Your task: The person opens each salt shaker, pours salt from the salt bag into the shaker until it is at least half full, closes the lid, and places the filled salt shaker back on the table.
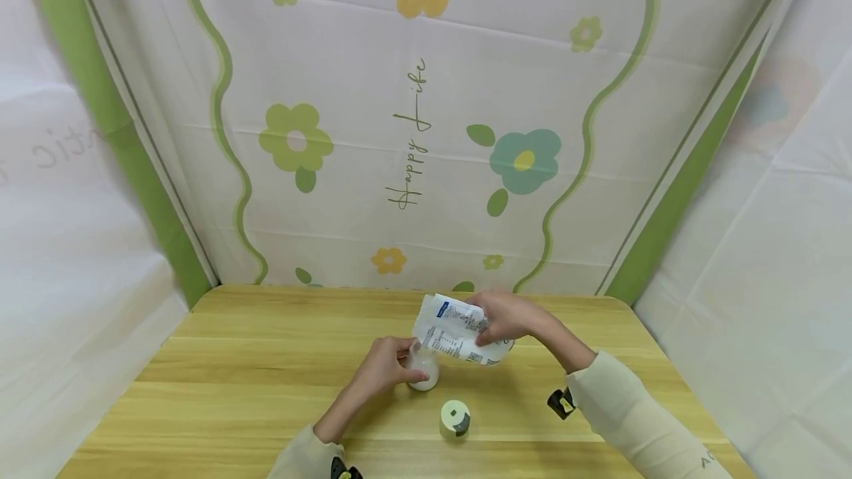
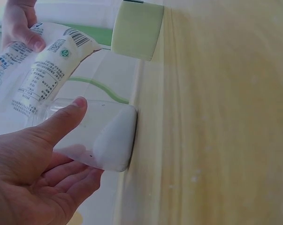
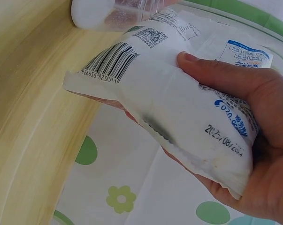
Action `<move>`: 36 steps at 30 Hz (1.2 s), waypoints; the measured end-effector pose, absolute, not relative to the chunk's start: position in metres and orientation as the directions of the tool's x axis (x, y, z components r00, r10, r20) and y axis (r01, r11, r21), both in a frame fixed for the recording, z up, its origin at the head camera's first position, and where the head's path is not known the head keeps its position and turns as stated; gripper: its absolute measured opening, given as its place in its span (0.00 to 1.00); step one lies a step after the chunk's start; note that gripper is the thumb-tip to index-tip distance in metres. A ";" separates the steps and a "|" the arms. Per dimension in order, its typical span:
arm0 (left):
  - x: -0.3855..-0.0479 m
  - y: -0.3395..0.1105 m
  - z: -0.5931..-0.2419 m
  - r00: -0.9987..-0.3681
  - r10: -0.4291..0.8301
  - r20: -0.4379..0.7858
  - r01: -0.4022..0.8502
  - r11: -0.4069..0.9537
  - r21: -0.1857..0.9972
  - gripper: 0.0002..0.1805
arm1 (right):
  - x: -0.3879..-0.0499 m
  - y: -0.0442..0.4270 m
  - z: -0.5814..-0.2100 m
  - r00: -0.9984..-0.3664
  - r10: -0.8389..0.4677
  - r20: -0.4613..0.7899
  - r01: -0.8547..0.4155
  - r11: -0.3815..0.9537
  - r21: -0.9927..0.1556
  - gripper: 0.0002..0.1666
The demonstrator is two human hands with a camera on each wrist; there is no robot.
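The right hand grips a white printed bag, tilted with its left end at the mouth of a clear jar. In the left wrist view, white contents lie in the lower part of the jar, which stands on the table. Thumb and fingers of the left hand hold the jar from both sides. The right wrist view shows the bag with its barcode and printed date, the right hand around it.
A pale green container with a dark patch stands on the wooden table, nearer the person than the jar. Floral fabric hangs behind the table and at both sides.
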State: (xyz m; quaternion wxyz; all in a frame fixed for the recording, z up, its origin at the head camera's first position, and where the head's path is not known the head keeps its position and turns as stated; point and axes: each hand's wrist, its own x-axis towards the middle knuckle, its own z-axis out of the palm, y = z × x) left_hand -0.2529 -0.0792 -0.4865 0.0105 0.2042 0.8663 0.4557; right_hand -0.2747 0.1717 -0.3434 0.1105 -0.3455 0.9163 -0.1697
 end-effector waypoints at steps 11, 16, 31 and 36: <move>-0.253 -0.079 -0.485 -0.912 0.369 0.178 0.355 0.497 0.792 0.35 | -0.276 0.171 -0.344 -0.734 -0.674 -0.085 -0.603 0.704 -0.374 0.26; -0.252 -0.079 -0.484 -0.911 0.371 0.177 0.357 0.500 0.789 0.34 | -0.275 0.171 -0.343 -0.741 -0.666 -0.086 -0.598 0.712 -0.369 0.26; -0.252 -0.080 -0.486 -0.913 0.370 0.170 0.353 0.512 0.783 0.33 | -0.275 0.170 -0.345 -0.744 -0.660 -0.100 -0.590 0.720 -0.366 0.27; -0.253 -0.080 -0.487 -0.911 0.371 0.177 0.360 0.511 0.780 0.33 | -0.274 0.169 -0.344 -0.752 -0.652 -0.101 -0.582 0.728 -0.363 0.27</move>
